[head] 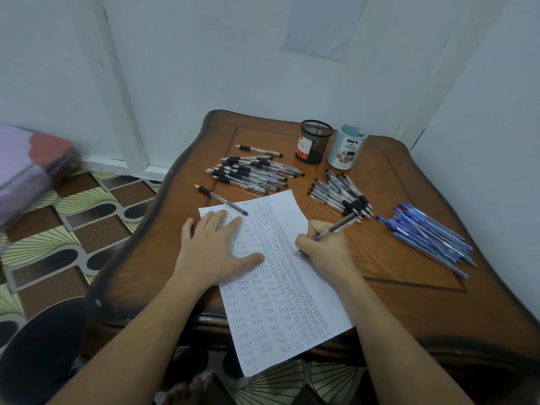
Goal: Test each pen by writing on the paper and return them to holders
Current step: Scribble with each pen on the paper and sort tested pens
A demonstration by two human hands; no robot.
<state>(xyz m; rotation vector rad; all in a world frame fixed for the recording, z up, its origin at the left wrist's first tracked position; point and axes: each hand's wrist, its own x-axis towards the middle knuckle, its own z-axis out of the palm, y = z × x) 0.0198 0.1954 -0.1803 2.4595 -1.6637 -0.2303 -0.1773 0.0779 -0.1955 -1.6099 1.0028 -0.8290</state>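
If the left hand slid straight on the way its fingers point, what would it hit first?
Probably the single pen lying across the far corner of the paper, just beyond the fingertips of the left hand; the black-grip pen pile lies farther on.

White paper point(292, 217), filled with columns of "test", lies slanted over the counter's point(409, 287) near edge. A clear pen point(340, 225) slants tip-down on it, pinched in the right hand point(324, 249). Black-grip pens point(254, 173) lie heaped beyond the sheet, and blue pens point(429, 235) lie at the right. A black mesh holder point(314, 141) and a pale blue holder point(346, 147) stand upright behind.
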